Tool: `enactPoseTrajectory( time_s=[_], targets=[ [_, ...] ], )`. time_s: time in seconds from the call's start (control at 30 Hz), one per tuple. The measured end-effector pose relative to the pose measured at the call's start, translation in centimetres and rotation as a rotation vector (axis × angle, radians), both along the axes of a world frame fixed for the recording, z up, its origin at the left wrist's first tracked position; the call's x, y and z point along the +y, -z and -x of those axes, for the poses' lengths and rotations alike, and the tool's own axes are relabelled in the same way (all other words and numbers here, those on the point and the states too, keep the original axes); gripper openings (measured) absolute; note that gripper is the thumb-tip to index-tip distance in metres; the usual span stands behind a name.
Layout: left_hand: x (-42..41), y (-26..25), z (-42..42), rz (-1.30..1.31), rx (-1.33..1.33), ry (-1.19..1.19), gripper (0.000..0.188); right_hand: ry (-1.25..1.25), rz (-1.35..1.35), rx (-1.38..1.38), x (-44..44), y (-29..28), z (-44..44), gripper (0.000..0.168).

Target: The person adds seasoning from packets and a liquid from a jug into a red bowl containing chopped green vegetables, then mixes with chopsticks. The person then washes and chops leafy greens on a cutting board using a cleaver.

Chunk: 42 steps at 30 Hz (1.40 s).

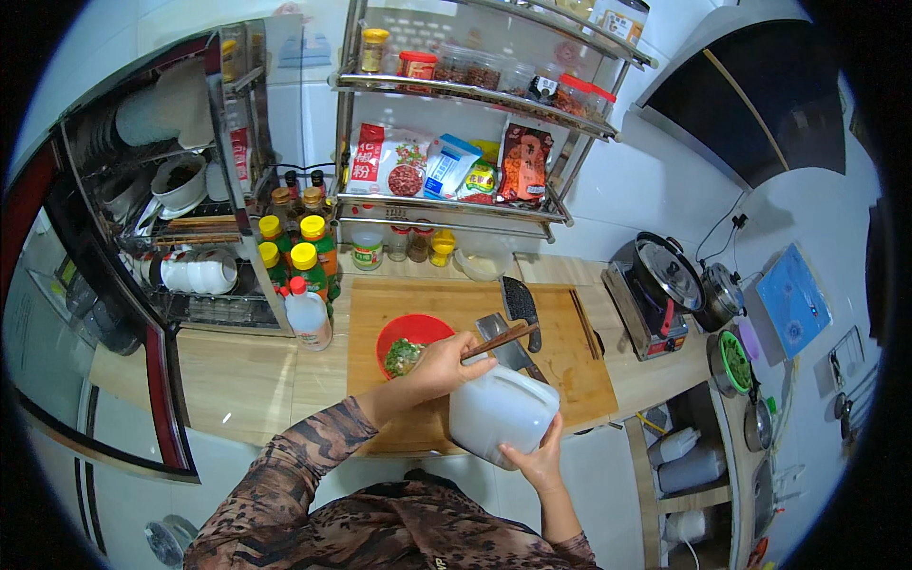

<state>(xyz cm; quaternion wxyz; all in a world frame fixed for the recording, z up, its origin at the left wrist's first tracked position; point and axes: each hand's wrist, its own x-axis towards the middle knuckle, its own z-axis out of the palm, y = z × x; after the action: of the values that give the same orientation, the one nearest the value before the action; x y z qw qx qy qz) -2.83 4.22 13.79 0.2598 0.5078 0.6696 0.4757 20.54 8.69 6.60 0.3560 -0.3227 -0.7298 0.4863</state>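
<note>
My left hand point(443, 367) grips a pair of wooden chopsticks point(502, 339), which point to the upper right, and rests at the top of a white plastic jug point(499, 413). Around the jug's lower right side is my right hand point(534, 456); the jug is tilted. Left of the jug, a red bowl point(417, 328) holds chopped green herbs and something pale, partly hidden by my left hand. A cleaver point(509, 349) lies behind the chopsticks on the wooden cutting board point(570, 385), with a dark-bladed knife point(520, 303) beyond it.
Sauce bottles point(306, 263) and a white bottle with a red cap point(308, 320) stand left of the board. A spice rack point(456, 206) hangs behind. To the right are a portable gas stove point(655, 342) with a lidded pan point(666, 271). An open dish cabinet point(263, 306) stands left.
</note>
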Motion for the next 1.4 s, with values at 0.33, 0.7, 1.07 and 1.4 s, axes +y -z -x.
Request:
enactPoseTrajectory(
  time_s=[0.33,0.7,1.07,1.4],
  targets=[
    [3.1,1.5,-1.4,0.198,0.356,-0.045,0.043,0.092,-0.121,-0.108,1.8,3.4,-0.9,0.097],
    [3.9,3.9,2.2,-0.001,0.087,0.428,0.046,0.068,-0.101,-0.134,2.9,3.7,-1.0,0.098],
    [3.0,2.2,2.2,-0.219,0.193,0.442,0.038,0.031,-0.182,-0.184,3.4,3.9,-0.9,0.1],
    [3.4,0.4,2.1,0.334,0.329,0.209,0.049,-0.005,-0.201,-0.188,3.6,3.8,-0.8,0.098]
  ],
)
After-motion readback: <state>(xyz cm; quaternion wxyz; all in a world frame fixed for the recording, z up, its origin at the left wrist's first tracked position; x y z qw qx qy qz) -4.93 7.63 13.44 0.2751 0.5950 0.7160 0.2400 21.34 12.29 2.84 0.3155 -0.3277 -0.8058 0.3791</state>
